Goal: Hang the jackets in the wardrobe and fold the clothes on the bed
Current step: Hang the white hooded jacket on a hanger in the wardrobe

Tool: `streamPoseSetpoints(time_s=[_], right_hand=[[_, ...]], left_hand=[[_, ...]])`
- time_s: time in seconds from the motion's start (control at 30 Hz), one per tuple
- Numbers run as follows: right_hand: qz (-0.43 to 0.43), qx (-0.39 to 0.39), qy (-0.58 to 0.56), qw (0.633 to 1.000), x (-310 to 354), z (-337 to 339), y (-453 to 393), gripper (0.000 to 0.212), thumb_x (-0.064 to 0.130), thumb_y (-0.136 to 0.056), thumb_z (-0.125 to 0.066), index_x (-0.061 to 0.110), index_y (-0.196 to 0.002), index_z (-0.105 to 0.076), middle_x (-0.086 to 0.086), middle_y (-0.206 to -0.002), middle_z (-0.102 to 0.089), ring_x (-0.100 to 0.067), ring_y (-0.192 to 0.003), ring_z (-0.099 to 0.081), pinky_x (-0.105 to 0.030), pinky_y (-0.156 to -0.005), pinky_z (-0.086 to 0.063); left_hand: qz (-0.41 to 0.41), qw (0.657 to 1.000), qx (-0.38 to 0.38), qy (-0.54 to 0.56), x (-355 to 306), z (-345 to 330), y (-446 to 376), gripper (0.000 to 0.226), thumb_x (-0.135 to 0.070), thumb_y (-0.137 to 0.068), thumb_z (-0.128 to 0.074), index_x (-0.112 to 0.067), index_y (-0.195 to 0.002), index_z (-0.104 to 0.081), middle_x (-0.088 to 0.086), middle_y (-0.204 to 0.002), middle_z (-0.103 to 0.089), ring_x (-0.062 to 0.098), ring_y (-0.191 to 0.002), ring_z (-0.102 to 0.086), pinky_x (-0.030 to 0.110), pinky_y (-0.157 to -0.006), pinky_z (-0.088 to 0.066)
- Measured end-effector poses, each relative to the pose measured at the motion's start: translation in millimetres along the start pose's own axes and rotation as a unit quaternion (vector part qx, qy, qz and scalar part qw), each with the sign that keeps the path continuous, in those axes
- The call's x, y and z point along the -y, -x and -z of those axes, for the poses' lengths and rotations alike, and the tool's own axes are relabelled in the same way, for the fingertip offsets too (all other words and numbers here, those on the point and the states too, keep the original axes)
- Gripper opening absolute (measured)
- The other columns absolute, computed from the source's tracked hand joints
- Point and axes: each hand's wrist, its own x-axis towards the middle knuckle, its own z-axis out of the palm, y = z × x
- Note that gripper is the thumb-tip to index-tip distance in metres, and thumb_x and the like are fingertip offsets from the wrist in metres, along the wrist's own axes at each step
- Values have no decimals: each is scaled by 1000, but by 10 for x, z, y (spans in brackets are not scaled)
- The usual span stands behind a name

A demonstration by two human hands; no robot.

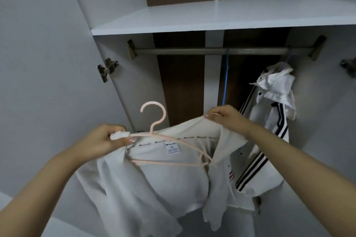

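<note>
Just below the frame's centre we read "XL" on the white neck label point(172, 148) of the white jacket point(154, 179). The brand name above it, repeated along the collar tape, and the label's small print are too blurred for us.
</note>
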Motion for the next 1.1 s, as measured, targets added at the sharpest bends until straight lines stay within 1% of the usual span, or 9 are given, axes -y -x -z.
streamPoseSetpoints(time_s=[0.1, 0.2, 0.4, 0.53, 0.6, 0.77, 0.9, 0.97, 1.1], right_hand=[[-12, 3, 27, 1000, 185, 169, 114, 43, 34, -94, -58, -7, -82, -65, -14, -68, -50, -11, -62, -49, -18, -61, -38], [-39, -18, 8, 999, 358, 234, 235, 49, 30, -96, -57, -12, -73, -49, -9, -68, -36, -16, -63, -37, -22, -62, -33], [-105, -106, -68, 987, 945, 245, 233, 36, 29, -99, -53, 13, -67, -50, -5, -68, -40, -22, -70, -36, -29, -71, -37], [-171, -206, -170, 948, 1438, 413, 132, 30, 28, -98, -56, 1, -109, -64, -19, -107, -65, -32, -104, -61, -44, -99, -48], [-179, -244, -196, 933, 1728, 539, 111, 36, 27, -97, -58, -2, -117, -62, -24, -114, -65, -36, -106, -63, -50, -98, -49], [-59, -348, -233, 906, 2423, 996, 21, 28, 24, -95, -60, -1, -106, -65, -21, -100, -66, -28, -84, -62, -41, -78, -54], [75, -442, -217, 867, 2887, 1395, -243, 29, 25, -97, -58, -1, -83, -63, -9, -71, -56, -22, -66, -53, -31, -62, -50], [154, -491, -131, 847, 3006, 1568, -458, 35, 26, -98, -54, -6, -86, -62, -10, -73, -54, -22, -69, -49, -34, -66, -46], [308, -533, 19, 788, 2993, 1796, -916, 22, 23, -102, -47, 15, -105, -67, 6, -97, -69, -9, -93, -63, -25, -83, -50]], left_hand=[[-6, 993, -81, -86, 33, -70, -131, 44, -54, -80, -65, -12, -66, -59, 0, -59, -58, 7, -53, -51, 25, -56, -40], [-38, 986, -138, -88, -18, -131, -228, 44, -61, -82, -66, -19, -68, -60, -3, -59, -58, 10, -57, -55, 37, -59, -47], [-139, 986, -88, 15, -404, -202, -377, 49, -79, -68, -53, -32, -77, -66, -11, -67, -63, 7, -61, -57, 35, -54, -46], [-184, 973, -106, 90, -718, 44, -552, 43, -75, -66, -57, -35, -78, -68, -12, -72, -65, 7, -70, -59, 40, -65, -48], [-202, 965, -127, 111, -897, 246, -668, 43, -74, -66, -58, -34, -80, -68, -12, -75, -66, 12, -75, -62, 43, -70, -50], [-242, 941, -223, 78, -1474, 904, -1080, 46, -76, -69, -54, -37, -89, -65, -15, -79, -66, 8, -78, -61, 36, -72, -48], [-280, 916, -278, 81, -2007, 1417, -1496, 34, -70, -76, -61, -37, -86, -65, -14, -77, -65, 9, -75, -60, 40, -70, -50], [-299, 904, -289, 99, -2248, 1656, -1738, 36, -69, -74, -61, -35, -84, -67, -12, -76, -65, 14, -78, -62, 46, -75, -52], [-327, 888, -304, 113, -2524, 1948, -2256, 41, -71, -71, -62, -32, -82, -68, -9, -76, -67, 20, -80, -64, 54, -78, -54]])
